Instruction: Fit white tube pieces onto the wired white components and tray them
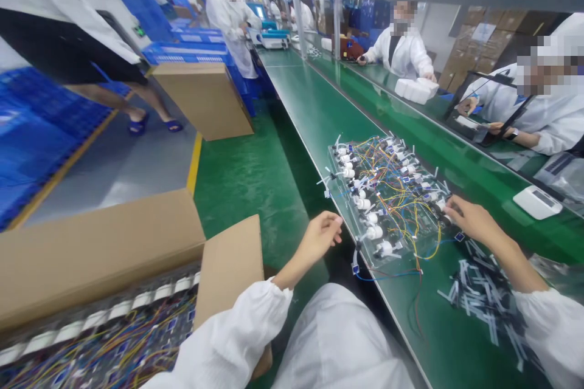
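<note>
On the green bench lies a clear plastic tray (371, 255) with two rows of white cylindrical parts (374, 232) with black ends, coloured wires and small blue connectors. My right hand (472, 219) has its fingertips closed around a white part (441, 206) at the tray's right edge. Just off the bench's left edge, my left hand (319, 236) hangs in the air with its fingers curled together, and nothing shows in them. A pile of short whitish strips (486, 295) lies on the bench beneath my right forearm.
An open carton (232, 273) at lower left holds more wired white parts. Another cardboard box (205, 100) stands on the floor. A white device with a display (537, 202) lies across the bench. Co-workers in white coats (401, 51) sit opposite; a person (235, 24) stands farther along.
</note>
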### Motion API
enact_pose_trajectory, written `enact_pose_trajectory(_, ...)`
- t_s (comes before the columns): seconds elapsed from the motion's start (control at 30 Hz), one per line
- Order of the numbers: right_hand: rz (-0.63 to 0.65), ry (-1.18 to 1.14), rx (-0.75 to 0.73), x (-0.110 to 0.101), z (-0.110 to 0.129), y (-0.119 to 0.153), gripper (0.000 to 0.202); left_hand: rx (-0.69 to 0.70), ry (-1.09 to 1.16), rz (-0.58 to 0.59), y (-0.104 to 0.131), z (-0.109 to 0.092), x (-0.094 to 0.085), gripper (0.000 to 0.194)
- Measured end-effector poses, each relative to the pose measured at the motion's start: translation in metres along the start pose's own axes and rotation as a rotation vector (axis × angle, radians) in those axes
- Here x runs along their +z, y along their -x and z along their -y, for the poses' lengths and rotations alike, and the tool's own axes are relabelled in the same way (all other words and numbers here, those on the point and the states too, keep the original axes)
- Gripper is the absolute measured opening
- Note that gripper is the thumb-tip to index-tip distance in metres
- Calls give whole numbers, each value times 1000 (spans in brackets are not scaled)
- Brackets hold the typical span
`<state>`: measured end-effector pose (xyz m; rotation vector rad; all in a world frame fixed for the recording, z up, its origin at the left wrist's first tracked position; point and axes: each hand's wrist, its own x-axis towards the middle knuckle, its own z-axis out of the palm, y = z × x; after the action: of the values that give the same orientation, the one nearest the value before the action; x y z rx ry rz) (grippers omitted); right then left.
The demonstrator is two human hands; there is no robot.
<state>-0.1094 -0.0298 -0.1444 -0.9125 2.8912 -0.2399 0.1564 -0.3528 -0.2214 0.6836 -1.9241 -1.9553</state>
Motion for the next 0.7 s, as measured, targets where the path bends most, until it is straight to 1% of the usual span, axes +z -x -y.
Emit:
enact_pose_trajectory(0.13, -15, 14, -2, 3, 4, 7, 22, 14, 34, -218, -30, -1, -26, 50)
enact_pose_trajectory(0.2, -32, 22, -2, 6, 7, 11, 23, 14, 49, -290, -48, -4, -35, 51)
enact_pose_trajectory(0.23, -41, 27, 0, 7, 8, 13, 23, 11, 55, -305, -56, -6, -38, 49)
enact_pose_trajectory(0.3, -55, 34, 12, 9, 12, 17, 23, -1, 65, -305, -70, -10, -41, 44)
enact_pose_trajectory(0.37, -66, 35, 35, 11, 15, 19, 23, -13, 76, -288, -79, -13, -41, 39)
enact_pose_trajectory(0.47, -70, 21, 66, 11, 19, 22, 21, -19, 99, -282, -84, -17, -43, 37)
enact_pose_trajectory(0.57, -61, 3, 71, 11, 21, 21, 19, -24, 132, -282, -87, -24, -50, 33)
enact_pose_trajectory(0.7, -61, -10, 76, 13, 21, 21, 20, -24, 171, -248, -97, -40, -59, 29)
